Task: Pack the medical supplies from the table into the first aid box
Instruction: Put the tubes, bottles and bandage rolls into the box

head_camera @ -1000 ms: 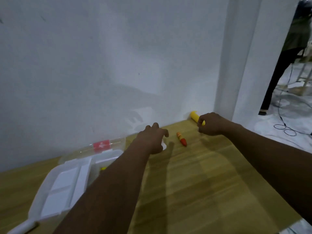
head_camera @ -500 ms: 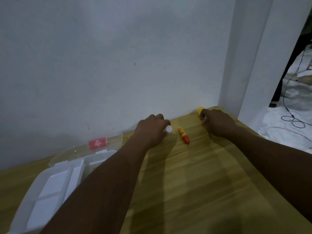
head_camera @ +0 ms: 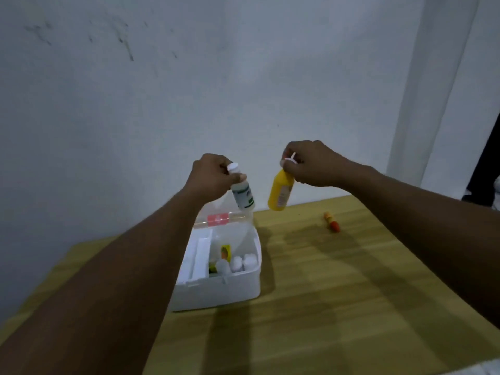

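Observation:
My left hand [head_camera: 213,177] holds a small white bottle with a green label [head_camera: 243,196] by its capped neck, hanging above the open first aid box [head_camera: 216,290]. A yellow bottle [head_camera: 280,193] dangles from my right hand [head_camera: 311,163], which pinches its white cap, just right of the white bottle and over the table's back edge. The white box lies open with its clear lid [head_camera: 224,220] leaning toward the wall; several small bottles and a yellow packet stand inside. A small orange and red tube [head_camera: 332,222] lies on the wooden table [head_camera: 351,293] to the right.
A grey wall rises right behind the table. A white pillar [head_camera: 433,90] stands at the right, with a dark figure [head_camera: 487,171] at the frame's edge beyond it. The box's white inner tray [head_camera: 197,255] fills its left side.
Both hands lifted off the table with their bottles and moved left, toward the box. The view shifted, so the box now sits at centre. The orange tube stayed put.

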Demonstrator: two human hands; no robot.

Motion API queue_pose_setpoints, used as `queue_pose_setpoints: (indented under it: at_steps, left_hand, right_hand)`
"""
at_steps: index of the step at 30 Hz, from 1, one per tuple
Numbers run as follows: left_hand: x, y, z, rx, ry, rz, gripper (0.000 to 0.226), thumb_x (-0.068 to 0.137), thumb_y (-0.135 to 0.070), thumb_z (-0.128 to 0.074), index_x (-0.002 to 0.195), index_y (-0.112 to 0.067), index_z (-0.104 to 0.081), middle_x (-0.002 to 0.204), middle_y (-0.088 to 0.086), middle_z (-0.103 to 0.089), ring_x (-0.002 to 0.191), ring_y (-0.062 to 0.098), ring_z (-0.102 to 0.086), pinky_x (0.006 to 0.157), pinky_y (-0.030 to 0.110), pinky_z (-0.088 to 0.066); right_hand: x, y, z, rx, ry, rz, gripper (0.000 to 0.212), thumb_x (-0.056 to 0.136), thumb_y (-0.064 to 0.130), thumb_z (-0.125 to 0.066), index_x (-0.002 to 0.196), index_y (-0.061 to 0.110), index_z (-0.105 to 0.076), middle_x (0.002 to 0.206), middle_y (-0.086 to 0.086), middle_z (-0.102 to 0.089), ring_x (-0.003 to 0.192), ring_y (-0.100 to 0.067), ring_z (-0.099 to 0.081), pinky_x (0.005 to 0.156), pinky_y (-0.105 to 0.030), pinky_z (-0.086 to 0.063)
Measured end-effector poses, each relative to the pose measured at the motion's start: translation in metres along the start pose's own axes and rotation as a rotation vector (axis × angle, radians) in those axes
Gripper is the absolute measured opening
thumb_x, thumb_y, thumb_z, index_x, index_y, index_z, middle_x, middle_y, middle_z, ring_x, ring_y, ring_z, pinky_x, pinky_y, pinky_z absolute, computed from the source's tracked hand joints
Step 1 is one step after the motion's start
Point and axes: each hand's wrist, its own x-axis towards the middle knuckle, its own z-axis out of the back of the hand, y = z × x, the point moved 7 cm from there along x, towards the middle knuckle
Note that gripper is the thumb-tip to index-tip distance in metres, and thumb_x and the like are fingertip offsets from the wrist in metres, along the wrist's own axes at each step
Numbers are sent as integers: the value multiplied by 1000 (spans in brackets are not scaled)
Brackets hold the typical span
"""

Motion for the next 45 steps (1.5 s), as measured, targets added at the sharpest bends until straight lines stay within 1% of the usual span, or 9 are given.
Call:
queue_pose_setpoints:
  at_steps: [3, 6, 13, 20, 28, 32, 37, 41, 45]
  left_hand:
    - [-13, 21, 16, -53, 12, 56, 30, 75, -27, -87, 94, -8, -75, 79, 11, -75, 64, 21, -70, 75, 45, -63]
    - [-20, 34, 15, -105, 57, 87, 29, 74, -26, -88, 94, -8, -75, 81, 13, -76, 73, 28, -75, 77, 46, -63]
    - [-19, 27, 0, -163, 136, 44, 34, 75, -26, -87, 100, -7, -73, 88, 12, -75, 78, 29, -76, 76, 45, -64]
    - [-26, 23, -9, -188, 214, 49, 32, 75, -23, -87, 98, -6, -73, 84, 12, -74, 72, 23, -74, 71, 38, -64]
    - [-40, 35, 0, -192, 218, 81, 30, 76, -20, -87, 98, -6, -72, 89, 20, -74, 81, 37, -75, 75, 44, -64]
    - [-43, 31, 2, -139, 254, 74, 29, 76, -18, -86, 97, -6, -72, 86, 19, -74, 79, 36, -75, 74, 43, -64]
    - [-48, 34, -3, -83, 277, 76, 29, 76, -16, -87, 98, -6, -72, 76, 13, -72, 72, 27, -74, 72, 38, -64]
    - [-54, 46, -28, -25, 333, 79, 19, 77, -14, -85, 92, -12, -74, 67, 5, -71, 63, 20, -69, 74, 41, -62]
    - [-62, 55, -50, 77, 413, 71, 20, 77, -13, -82, 96, -16, -77, 78, 4, -74, 73, 19, -70, 82, 42, -61]
  right_hand:
    - [1, 45, -21, 36, 40, 81, 22, 96, 32, -54, 103, 14, -65, 76, 12, -54, 72, -14, -57, 62, -28, -44]
    - [-6, 64, -43, 31, 86, 112, 21, 96, 32, -55, 102, 15, -66, 76, 10, -57, 75, -17, -61, 68, -33, -49]
    - [-31, 61, -88, -44, 192, 136, 20, 96, 29, -53, 108, 17, -62, 84, 4, -59, 77, -18, -56, 68, -34, -47]
    - [-41, 70, -106, -138, 260, 195, 16, 96, 32, -51, 99, 18, -54, 75, 8, -50, 71, -16, -50, 62, -33, -41]
    - [-50, 75, -115, -192, 300, 235, 23, 95, 36, -54, 106, 17, -59, 85, 4, -56, 75, -17, -53, 65, -33, -45]
    - [-49, 76, -114, -205, 298, 237, 26, 95, 36, -55, 113, 18, -59, 89, 5, -56, 78, -15, -52, 69, -33, -49]
    - [-47, 72, -114, -205, 278, 222, 26, 94, 37, -56, 114, 21, -60, 95, 2, -64, 78, -14, -52, 66, -30, -44]
    - [-48, 69, -116, -214, 291, 214, 24, 93, 36, -58, 111, 21, -63, 95, 0, -67, 82, -18, -57, 67, -32, -45]
    - [-50, 67, -120, -186, 311, 202, 22, 92, 34, -60, 108, 22, -67, 98, 0, -69, 85, -18, -60, 73, -35, -51]
